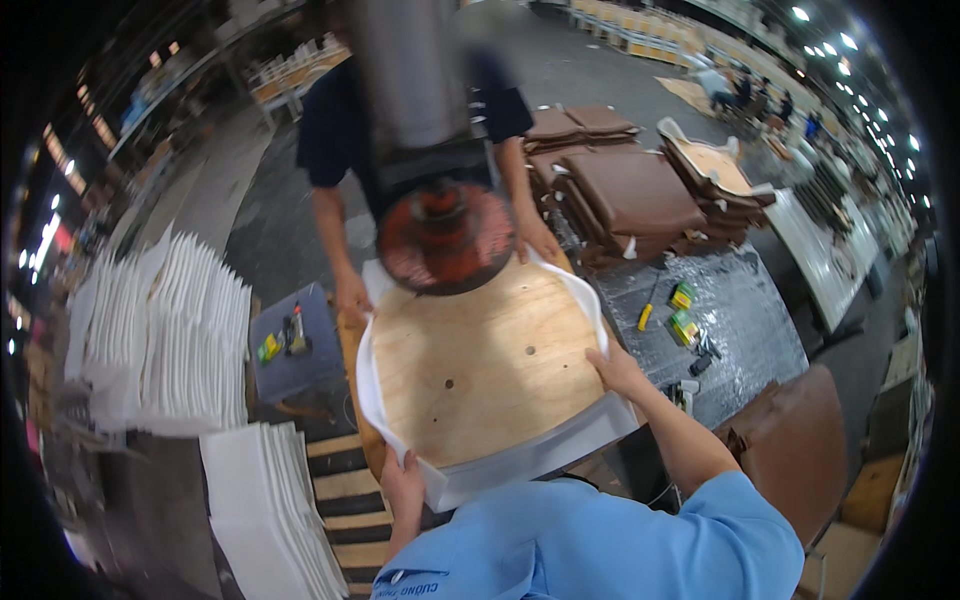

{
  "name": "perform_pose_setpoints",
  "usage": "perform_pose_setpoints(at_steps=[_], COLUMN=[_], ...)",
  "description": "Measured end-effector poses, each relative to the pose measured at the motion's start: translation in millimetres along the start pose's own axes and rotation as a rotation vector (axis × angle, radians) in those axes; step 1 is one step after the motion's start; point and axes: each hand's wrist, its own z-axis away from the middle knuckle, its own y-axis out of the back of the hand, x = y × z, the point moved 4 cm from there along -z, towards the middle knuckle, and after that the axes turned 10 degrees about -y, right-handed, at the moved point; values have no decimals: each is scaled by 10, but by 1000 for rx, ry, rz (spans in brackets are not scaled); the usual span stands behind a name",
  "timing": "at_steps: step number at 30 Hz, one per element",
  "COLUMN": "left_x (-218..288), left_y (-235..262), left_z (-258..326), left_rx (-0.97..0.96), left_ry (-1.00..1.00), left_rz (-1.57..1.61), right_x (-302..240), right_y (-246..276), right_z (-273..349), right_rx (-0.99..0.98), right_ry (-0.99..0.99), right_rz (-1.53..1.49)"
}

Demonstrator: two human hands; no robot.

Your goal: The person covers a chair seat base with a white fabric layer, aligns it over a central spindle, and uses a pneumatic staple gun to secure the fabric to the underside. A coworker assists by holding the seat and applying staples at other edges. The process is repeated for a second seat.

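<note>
A pale plywood seat board point(480, 370) lies flat in front of me, with a few small holes in it. White foam padding point(540, 455) wraps up around its edge and spreads wider on my side. My left hand point(402, 487) grips the foam at the near left corner. At the right edge my right hand point(617, 370) is closed around the foam rim, fingertips at the board. Opposite me a co-worker in a dark shirt holds the far side with one hand point(353, 297) at the left and another hand point(536, 238) at the right.
A press ram with a round red disc point(446, 240) hangs over the board's far part. White foam stacks point(165, 335) stand left. At right are brown cushions point(630, 200) and a plastic-covered table point(740, 310) bearing a yellow-handled tool point(645, 316) and small boxes.
</note>
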Motion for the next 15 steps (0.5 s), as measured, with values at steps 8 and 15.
perform_pose_setpoints(at_steps=[8, 15], left_x=[103, -16], left_y=[89, 32], left_z=[-158, -263], left_rx=[-184, -313], left_ry=[-167, -238], left_rz=[-516, -658], right_x=[-255, -256], right_y=[8, 37], right_z=[264, 366], right_rx=[4, -71], right_ry=[-111, -114], right_rz=[398, 586])
